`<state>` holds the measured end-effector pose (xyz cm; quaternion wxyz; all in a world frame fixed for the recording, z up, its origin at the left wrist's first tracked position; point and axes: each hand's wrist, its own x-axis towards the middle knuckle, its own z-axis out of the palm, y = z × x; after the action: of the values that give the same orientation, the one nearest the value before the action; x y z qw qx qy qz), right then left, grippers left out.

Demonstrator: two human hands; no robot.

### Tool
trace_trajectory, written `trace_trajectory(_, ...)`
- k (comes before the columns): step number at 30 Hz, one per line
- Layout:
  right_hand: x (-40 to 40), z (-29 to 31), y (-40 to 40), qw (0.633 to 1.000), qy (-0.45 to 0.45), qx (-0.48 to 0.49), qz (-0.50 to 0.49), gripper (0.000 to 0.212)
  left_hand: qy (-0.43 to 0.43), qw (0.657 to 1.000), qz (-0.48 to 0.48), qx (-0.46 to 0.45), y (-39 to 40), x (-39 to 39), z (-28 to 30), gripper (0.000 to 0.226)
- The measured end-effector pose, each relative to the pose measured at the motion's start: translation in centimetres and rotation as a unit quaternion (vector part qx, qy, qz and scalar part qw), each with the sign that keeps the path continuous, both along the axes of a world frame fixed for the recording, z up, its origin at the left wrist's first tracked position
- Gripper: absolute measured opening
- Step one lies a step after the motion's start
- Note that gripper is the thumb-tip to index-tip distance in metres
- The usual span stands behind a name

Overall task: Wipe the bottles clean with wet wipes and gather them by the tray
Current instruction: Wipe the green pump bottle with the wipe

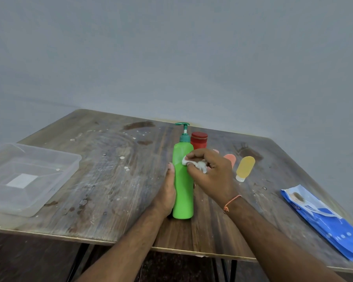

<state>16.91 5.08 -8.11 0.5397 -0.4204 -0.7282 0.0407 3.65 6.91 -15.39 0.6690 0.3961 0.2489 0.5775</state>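
Note:
A tall green pump bottle [182,192] stands upright in the middle of the wooden table [114,180]. My left hand [167,190] grips its left side, thumb up along the bottle. A crumpled white wet wipe [198,164] is pinched in my right hand [210,171] and pressed against the bottle's upper right side. Behind the bottle stands a red jar [199,140]. To the right lie a small orange bottle [230,159] and a small yellow bottle [245,167]. A clear plastic tray [29,178] sits at the left edge.
A blue pack of wet wipes [324,218] lies at the table's right front corner. The table top is stained and spotted with white flecks. A grey wall stands right behind the table. Dark table legs show below the front edge.

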Motion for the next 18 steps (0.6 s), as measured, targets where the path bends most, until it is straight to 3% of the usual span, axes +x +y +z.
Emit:
trace_trajectory(5, -1.2, 0.5, 0.5, 0.999, 0.046, 0.016, -0.017, 0.023, 0.016, 1.000, 0.003, -0.003, 0.0, -0.1, 0.0, 0.072)
trace_trajectory(10, -0.4, 0.2, -0.3, 0.996, -0.073, 0.060, 0.001, 0.024, 0.005, 1.000, -0.007, 0.001, -0.6, -0.1, 0.6, 0.072)
trace_trajectory(15, -0.8, 1.1, 0.5, 0.996, -0.029, 0.067, -0.047, 0.024, 0.018, 1.000, -0.003, 0.006, -0.4, -0.3, 0.3, 0.075)
trace_trajectory(18, -1.3, 1.3, 0.9, 0.995, -0.060, 0.073, -0.042, 0.024, 0.012, 1.000, -0.004, 0.011, -0.2, -0.3, 0.2, 0.073)
